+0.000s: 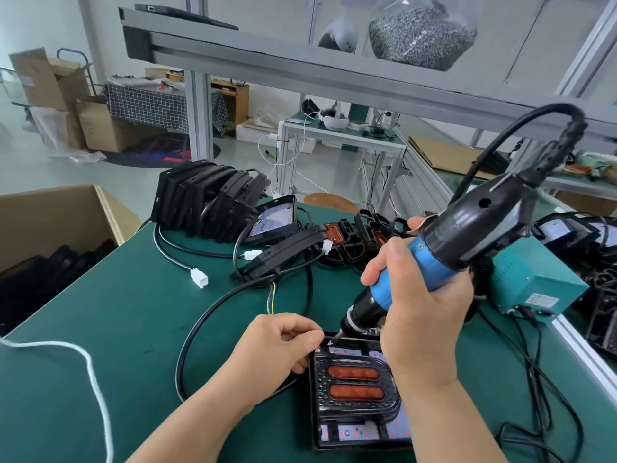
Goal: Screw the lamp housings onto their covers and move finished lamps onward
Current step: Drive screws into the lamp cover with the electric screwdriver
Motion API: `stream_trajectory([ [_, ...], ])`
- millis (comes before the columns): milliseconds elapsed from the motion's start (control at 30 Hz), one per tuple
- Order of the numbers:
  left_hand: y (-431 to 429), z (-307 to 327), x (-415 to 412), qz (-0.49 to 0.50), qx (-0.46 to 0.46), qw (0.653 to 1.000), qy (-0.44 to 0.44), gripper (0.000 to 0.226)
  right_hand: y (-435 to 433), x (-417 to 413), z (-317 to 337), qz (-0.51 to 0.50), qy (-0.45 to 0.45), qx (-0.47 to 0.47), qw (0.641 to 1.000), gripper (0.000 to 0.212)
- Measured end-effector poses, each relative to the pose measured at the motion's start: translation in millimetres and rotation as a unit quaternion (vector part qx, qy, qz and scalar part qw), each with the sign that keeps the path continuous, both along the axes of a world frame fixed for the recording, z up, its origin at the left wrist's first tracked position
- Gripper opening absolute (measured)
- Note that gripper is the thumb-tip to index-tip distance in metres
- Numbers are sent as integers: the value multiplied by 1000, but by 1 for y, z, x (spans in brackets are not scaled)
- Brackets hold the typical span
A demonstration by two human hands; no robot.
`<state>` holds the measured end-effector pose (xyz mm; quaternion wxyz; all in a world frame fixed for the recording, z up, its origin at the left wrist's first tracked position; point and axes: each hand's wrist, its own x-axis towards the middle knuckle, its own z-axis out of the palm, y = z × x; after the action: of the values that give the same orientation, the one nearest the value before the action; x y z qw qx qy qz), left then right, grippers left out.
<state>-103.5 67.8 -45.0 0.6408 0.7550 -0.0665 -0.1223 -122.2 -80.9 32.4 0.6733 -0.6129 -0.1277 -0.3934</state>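
Lamp (354, 392): lies flat on the green counter (117, 329), nearest the viewer. It is black with 2 orange oblong inserts, and its right side is hidden behind the right forearm.
Right hand (417, 295): wrapped round the blue grip of the electric screwdriver (467, 228), above the lamp's far right corner.
Electric screwdriver: tilted, with its bit down at the lamp's far left corner. The tip is thin and blurred, and no screw can be made out.
Left hand (280, 349): at the lamp's far left corner, fingers curled, thumb and forefinger closed together beside the bit. Whether they pinch anything cannot be told.
Black cable (213, 315): loops left of the lamp, and its near end is hidden under the left hand.
Stack of housings (207, 202): well beyond the lamp to the left, standing on edge. The count is unclear.
Loose lamp parts (347, 242): beyond the lamp, tangled with wires and partly hidden by the right hand.
Teal box (534, 282): beyond the lamp to the right, with the screwdriver covering its left end.
Cardboard box (50, 222): far left of the lamp, off the counter and cut by the frame. Its dark contents are indistinct.
Bag of screws (420, 31): on the shelf high above the lamp, its top cut off.
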Motion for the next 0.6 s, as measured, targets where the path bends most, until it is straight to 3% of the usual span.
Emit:
stream_trajectory([
  [133,-1,1,0,8,-9,1000,9,13,4,-5,7,9,-7,-19,1000,9],
  [267,-1,2,0,7,-8,1000,7,8,11,-8,10,43,-5,-19,999,18],
  [433,-1,4,-1,11,-4,1000,3,8,16,-7,8,47,10,-47,998,5],
  [500,-1,4,-1,9,-5,1000,2,8,17,-8,5,55,13,-49,997,29],
  [600,-2,4,-1,8,-5,1000,-1,9,21,-10,7,68,23,-60,996,41],
])
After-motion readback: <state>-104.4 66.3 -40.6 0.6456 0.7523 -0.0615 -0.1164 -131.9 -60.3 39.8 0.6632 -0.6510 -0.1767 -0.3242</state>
